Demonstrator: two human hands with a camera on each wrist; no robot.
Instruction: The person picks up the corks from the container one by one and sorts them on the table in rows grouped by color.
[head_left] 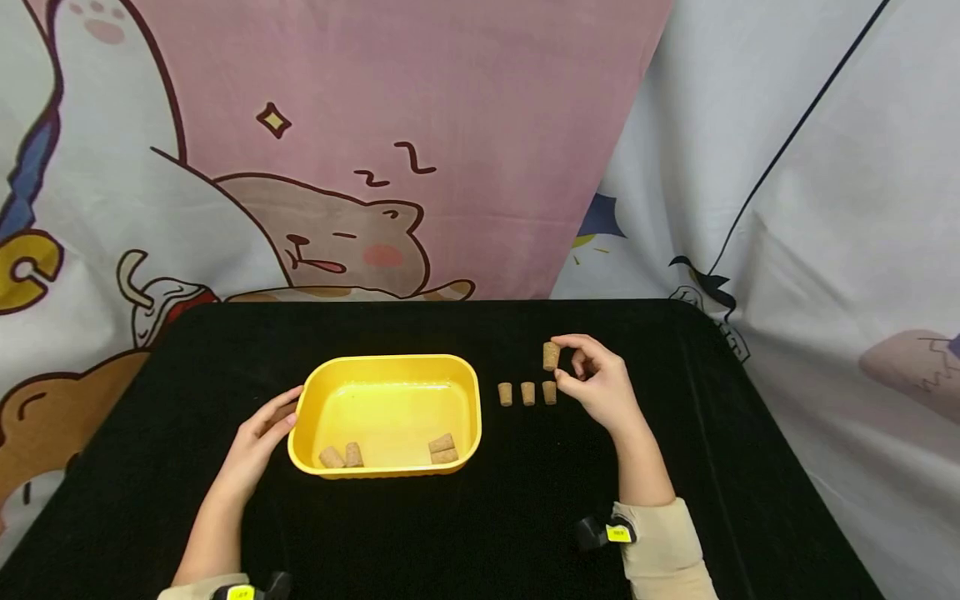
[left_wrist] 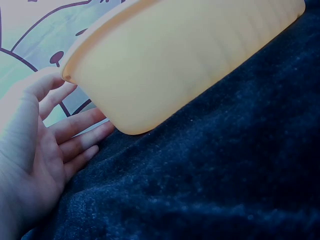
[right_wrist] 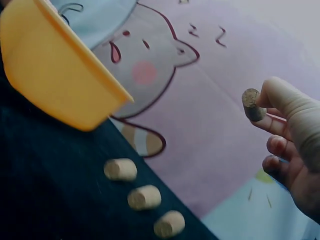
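Observation:
Between thumb and fingertips, my right hand (head_left: 600, 385) pinches a cork stopper (head_left: 551, 357), lifted above the black cloth in the right wrist view. Three more corks (head_left: 528, 393) stand in a short row just below it in the head view; the rightmost is close to my thumb. The yellow tray (head_left: 386, 362) lies to the left of that row, with several corks (head_left: 443, 450) inside along its near side. My left hand (head_left: 253, 442) touches the tray's left side with its fingers fairly straight, as the left wrist view (left_wrist: 55, 135) also shows.
Black cloth (head_left: 525, 533) covers the table. Behind it hangs a curtain (head_left: 487, 108) printed with cartoon animals, with white fabric continuing on the right. A dark wrist camera (head_left: 600, 533) is strapped at the right sleeve.

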